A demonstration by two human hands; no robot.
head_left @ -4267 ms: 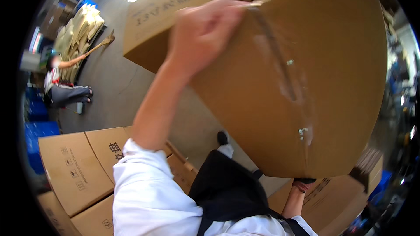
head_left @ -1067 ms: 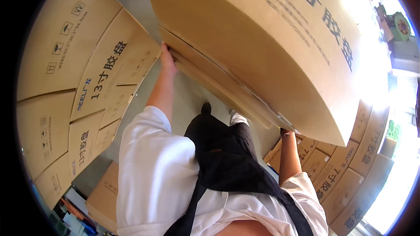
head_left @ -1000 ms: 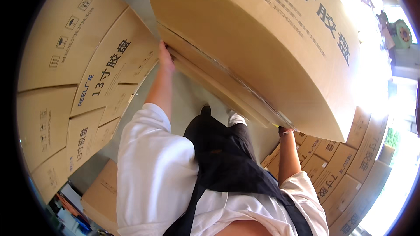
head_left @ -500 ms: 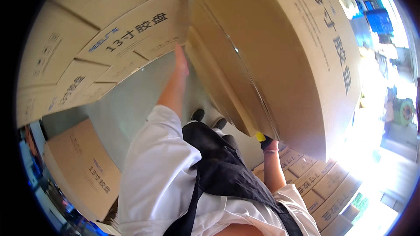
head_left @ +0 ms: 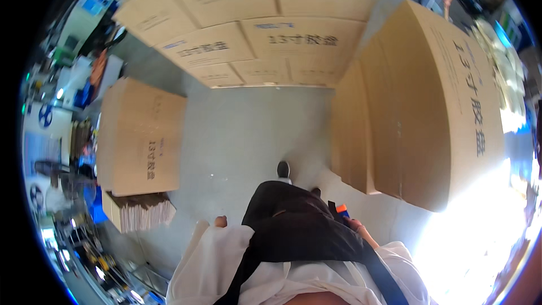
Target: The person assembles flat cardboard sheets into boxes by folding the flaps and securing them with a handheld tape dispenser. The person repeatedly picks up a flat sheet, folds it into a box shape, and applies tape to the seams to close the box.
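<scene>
Large brown cardboard box [head_left: 429,107] — printed side up, upright on the grey floor, right of the person, flaps shut.

Bright daylight, blown-out glare lower right (washing out detail), fisheye-bent edges, black rim

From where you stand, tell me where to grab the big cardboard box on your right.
Grip the big cardboard box by its two opposite upright edges, probably stepping in from its near face by the grey floor. It stands tall with broad, flat, handle-less sides, so one hand per edge seems safest.
</scene>
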